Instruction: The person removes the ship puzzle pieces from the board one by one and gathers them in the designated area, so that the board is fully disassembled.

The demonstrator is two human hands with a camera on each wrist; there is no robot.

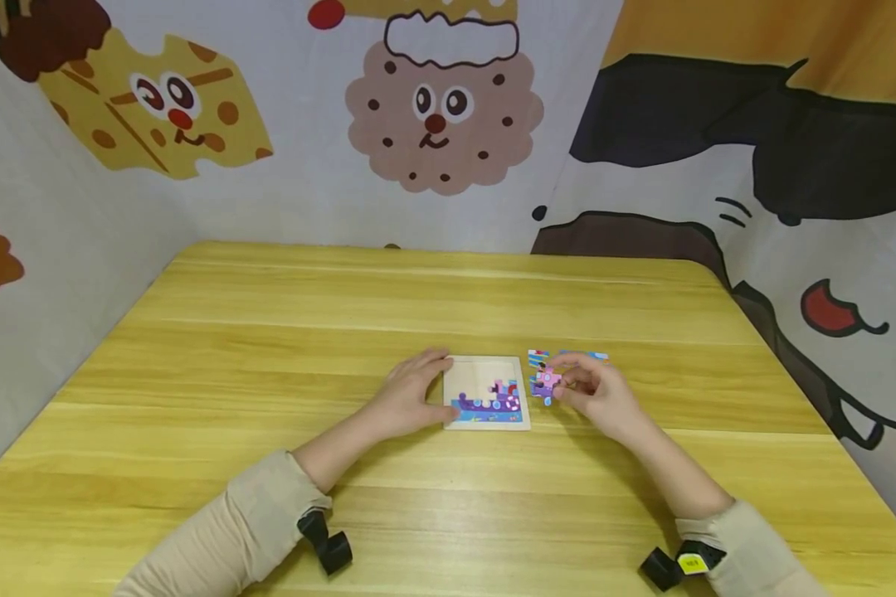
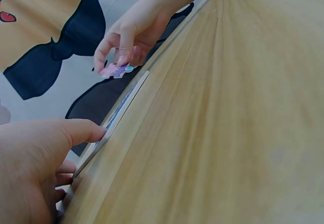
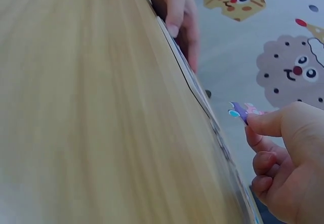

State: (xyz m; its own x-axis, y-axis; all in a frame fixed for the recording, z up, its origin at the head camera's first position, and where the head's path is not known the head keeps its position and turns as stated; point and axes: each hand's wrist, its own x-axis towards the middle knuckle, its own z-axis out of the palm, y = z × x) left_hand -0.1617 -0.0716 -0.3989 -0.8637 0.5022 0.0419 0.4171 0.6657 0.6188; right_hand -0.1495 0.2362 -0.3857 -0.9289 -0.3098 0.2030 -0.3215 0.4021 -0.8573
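Note:
A square puzzle board (image 1: 472, 375) with a pale rim lies on the table, its lower part filled with blue and purple pieces and its upper part bare wood. My left hand (image 1: 403, 400) holds the board's left side, thumb over the near corner and fingers by the far corner. To the right of the board, my right hand (image 1: 601, 396) pinches a pink and purple puzzle piece (image 3: 244, 113) between thumb and index finger. In the left wrist view that piece (image 2: 117, 71) appears raised above the board's far end.
Loose puzzle pieces (image 1: 538, 357) lie just right of the board, partly hidden behind the right hand. The wooden table (image 1: 448, 514) reaches back to a cloth (image 1: 284, 207) printed with cartoon food. Black wrist cameras (image 1: 328, 547) sit at both cuffs.

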